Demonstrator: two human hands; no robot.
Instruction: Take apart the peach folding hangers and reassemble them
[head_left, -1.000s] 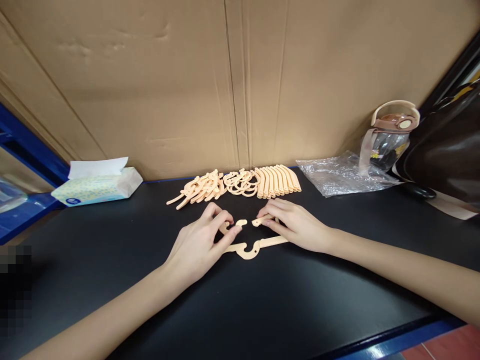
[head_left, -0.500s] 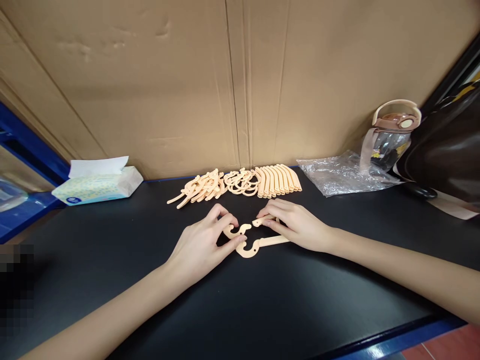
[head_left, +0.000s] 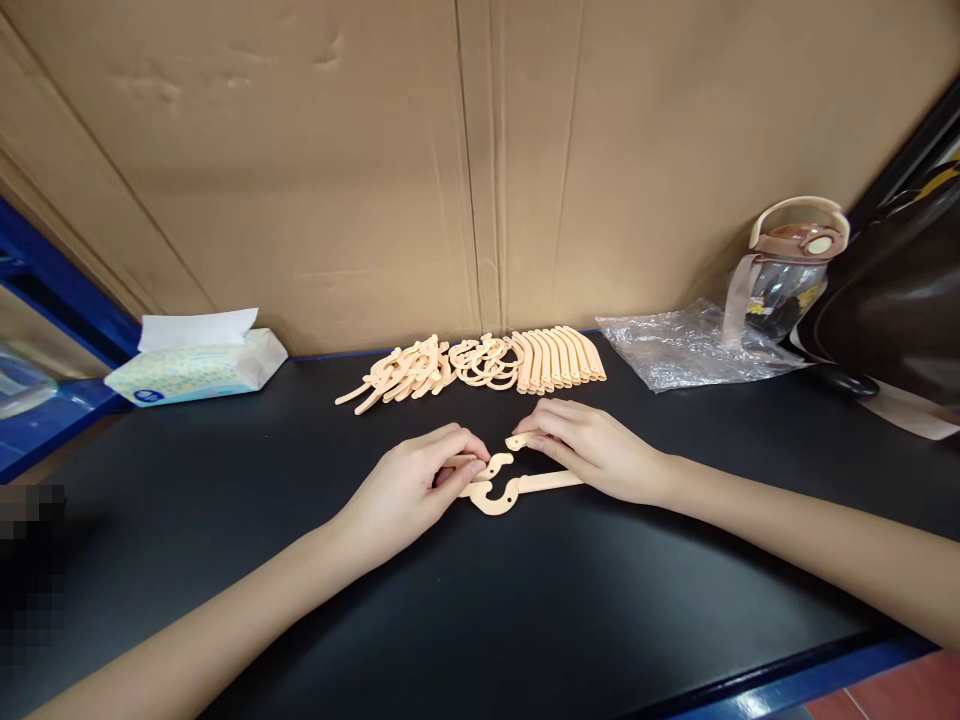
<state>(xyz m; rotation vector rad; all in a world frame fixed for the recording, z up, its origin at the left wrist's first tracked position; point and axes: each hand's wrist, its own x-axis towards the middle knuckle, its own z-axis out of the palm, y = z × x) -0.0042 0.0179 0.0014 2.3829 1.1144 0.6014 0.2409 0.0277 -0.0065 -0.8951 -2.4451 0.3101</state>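
Observation:
My left hand (head_left: pixel 409 490) pinches a small peach-coloured curved wooden piece (head_left: pixel 491 468) on the black tabletop (head_left: pixel 525 600). Just below it lies a longer peach piece with a hook-shaped middle (head_left: pixel 501 495). My right hand (head_left: pixel 596 452) rests to the right, its fingertips closed on the end of another peach strip (head_left: pixel 520 440) while its palm side lies over the long piece's right arm. Behind the hands, a row of several more peach pieces (head_left: pixel 480 366) lies near the cardboard wall.
A tissue pack (head_left: pixel 196 366) sits at the back left. A crumpled clear plastic bag (head_left: pixel 690 348), a drinking bottle with a handle (head_left: pixel 784 262) and a dark bag (head_left: pixel 896 300) stand at the back right. Cardboard (head_left: pixel 450 150) forms the back wall.
My left hand has turned flatter and slid the small curved piece down and right, against the hook of the long piece. My right hand has barely moved.

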